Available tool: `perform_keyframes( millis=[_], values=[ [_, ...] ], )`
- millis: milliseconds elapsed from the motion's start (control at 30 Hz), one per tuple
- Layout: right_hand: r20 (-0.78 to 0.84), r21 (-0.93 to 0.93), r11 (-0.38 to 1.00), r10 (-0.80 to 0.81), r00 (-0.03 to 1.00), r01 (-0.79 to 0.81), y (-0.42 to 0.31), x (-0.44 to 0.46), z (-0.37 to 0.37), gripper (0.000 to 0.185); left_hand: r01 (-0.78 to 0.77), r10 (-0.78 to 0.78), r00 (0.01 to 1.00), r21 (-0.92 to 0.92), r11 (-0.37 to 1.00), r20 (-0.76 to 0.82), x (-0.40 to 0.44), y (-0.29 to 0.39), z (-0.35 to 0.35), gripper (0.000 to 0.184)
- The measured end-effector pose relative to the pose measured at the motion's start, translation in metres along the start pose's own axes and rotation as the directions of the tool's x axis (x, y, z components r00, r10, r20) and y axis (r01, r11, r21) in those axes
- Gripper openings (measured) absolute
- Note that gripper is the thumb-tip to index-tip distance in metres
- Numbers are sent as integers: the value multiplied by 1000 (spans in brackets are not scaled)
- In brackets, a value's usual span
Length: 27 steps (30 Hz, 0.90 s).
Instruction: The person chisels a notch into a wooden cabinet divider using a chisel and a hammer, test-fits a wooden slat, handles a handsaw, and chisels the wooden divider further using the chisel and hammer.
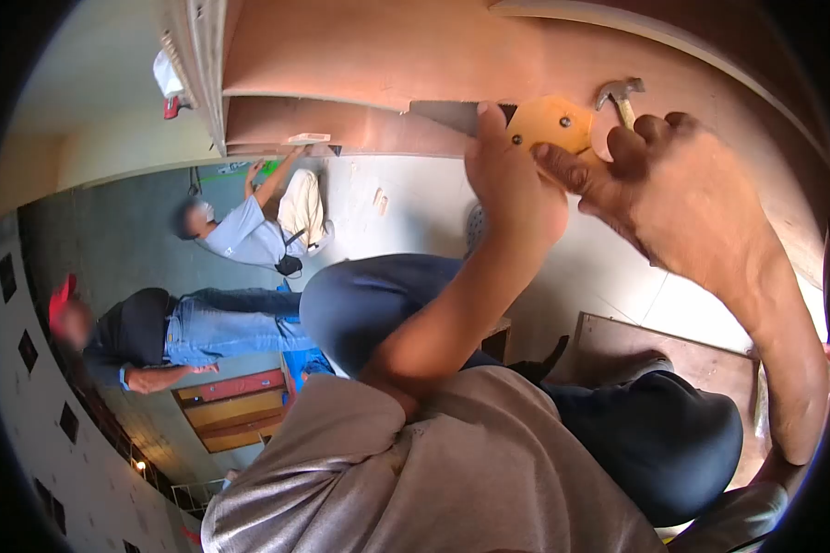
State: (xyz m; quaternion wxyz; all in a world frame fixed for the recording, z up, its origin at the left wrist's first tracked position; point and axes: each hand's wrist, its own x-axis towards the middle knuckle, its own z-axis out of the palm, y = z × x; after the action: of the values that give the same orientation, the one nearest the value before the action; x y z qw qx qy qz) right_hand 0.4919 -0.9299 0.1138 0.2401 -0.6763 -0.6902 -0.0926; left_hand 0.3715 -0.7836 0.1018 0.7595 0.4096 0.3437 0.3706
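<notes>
Right hand closed around a yellow-handled saw; left hand at its nine o'clock, grip indeterminable from here. Hammer on wooden panel, right hand's eleven o'clock.

Carpentry work area — claw hammer on a broad wooden panel, yellow-handled saw, person crouching beyond

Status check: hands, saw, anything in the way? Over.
Right hand gripping yellow saw handle; left hand close beside it. Saw blade at wood panel edge. Hammer lying near handle, possible snag.
</notes>
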Motion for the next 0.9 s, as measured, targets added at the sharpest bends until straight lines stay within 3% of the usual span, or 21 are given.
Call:
perform_keyframes(
  millis=[67, 167, 200, 233, 300, 367, 400, 433, 500, 567, 667, 767, 800, 833, 900],
  values=[
    [21, -118, 993, 2, 1000, 1, -8, 5, -2, 47, 14, -14, 999, 4, 1000, -37, 6, 5, -7, 34],
    [109, 43, 999, 23, 994, -28, -5, 53, 21, 43, -33, 28, 996, 56, 998, 80, 25, 22, -16, 34],
    [156, -166, 983, -56, 986, 82, -4, 63, 24, 40, -21, 22, 998, -17, 1000, 60, 41, 25, -23, 35],
    [164, -161, 983, -60, 985, 86, -3, 63, 29, 40, -11, 13, 1000, -84, 996, 24, 49, 29, -27, 36],
    [1, -31, 997, -68, 998, 68, -3, 57, 34, 43, -16, 18, 998, -39, 999, 53, 45, 28, -31, 39],
    [32, -19, 999, -38, 999, 39, 1, 46, 27, 46, -4, 5, 999, 18, 1000, -39, 36, 26, -23, 39],
    [61, 20, 999, -27, 998, 26, -3, 42, 23, 50, 12, -10, 999, -41, 999, 48, 29, 19, -26, 36],
    [62, 25, 999, -39, 997, 37, -6, 37, 21, 50, 5, -3, 999, -44, 999, 37, 25, 14, -27, 36],
    [-3, -38, 999, 16, 1000, -16, -11, 25, 12, 57, -57, 59, 997, 37, 998, -47, 20, 8, -21, 32],
    [41, -80, 996, 40, 998, -37, -12, 26, 8, 57, -7, 3, 999, 70, 998, 45, 22, 15, -21, 31],
    [31, -59, 998, 18, 999, -16, -17, 50, 15, 53, -60, 63, 996, -43, 997, 66, 35, 28, -28, 28],
    [161, -112, 994, 5, 987, 14, -10, 67, 33, 47, -7, 6, 1000, -87, 996, -12, 51, 34, -30, 27],
    [95, -89, 996, -13, 995, 22, -13, 64, 36, 42, -41, 50, 996, -108, 993, 78, 57, 34, -33, 27],
    [21, -72, 997, -34, 999, 35, -13, 63, 39, 39, -52, 60, 996, -105, 993, 71, 56, 32, -38, 27],
    [0, -98, 994, -51, 999, 50, -11, 60, 40, 40, -108, 109, 991, 19, 994, -74, 53, 27, -39, 26]
  ],
)
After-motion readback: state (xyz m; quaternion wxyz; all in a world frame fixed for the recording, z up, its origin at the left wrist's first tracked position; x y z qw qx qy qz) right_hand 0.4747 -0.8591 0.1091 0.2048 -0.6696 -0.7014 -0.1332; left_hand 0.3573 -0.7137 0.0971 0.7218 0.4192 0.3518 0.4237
